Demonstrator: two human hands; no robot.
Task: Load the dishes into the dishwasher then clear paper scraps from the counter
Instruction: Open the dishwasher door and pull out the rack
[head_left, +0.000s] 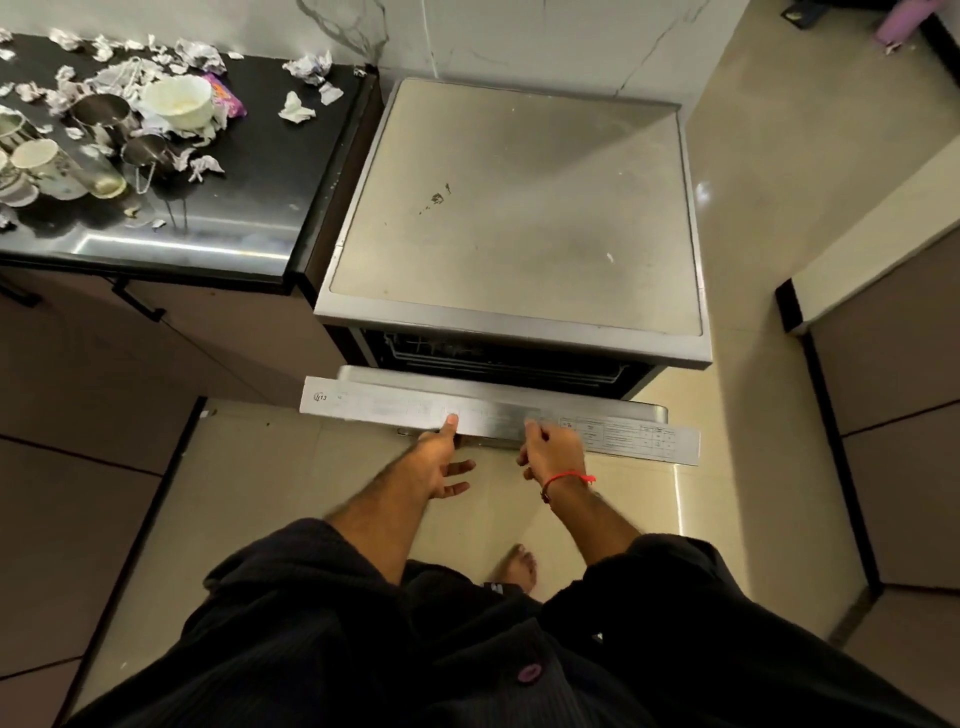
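The steel dishwasher (514, 208) stands in the middle, its door (488, 415) tipped partly out with a dark gap and a wire rack (498, 353) showing behind it. My left hand (441, 457) touches the door's top edge with the thumb, the other fingers spread below. My right hand (553, 452), with a red thread at the wrist, curls its fingers under the door's edge. On the black counter (249, 171) at upper left sit a white bowl (179, 101), steel tumblers (104, 117), cups (44, 166), a glass (104, 176) and several crumpled paper scraps (309, 67).
Brown cabinet fronts with black handles (137, 301) stand under the counter at left. Another cabinet (883, 389) is at right. Beige floor tiles lie below the door, with my bare foot (517, 566) on them. A pink wrapper (226, 93) lies by the bowl.
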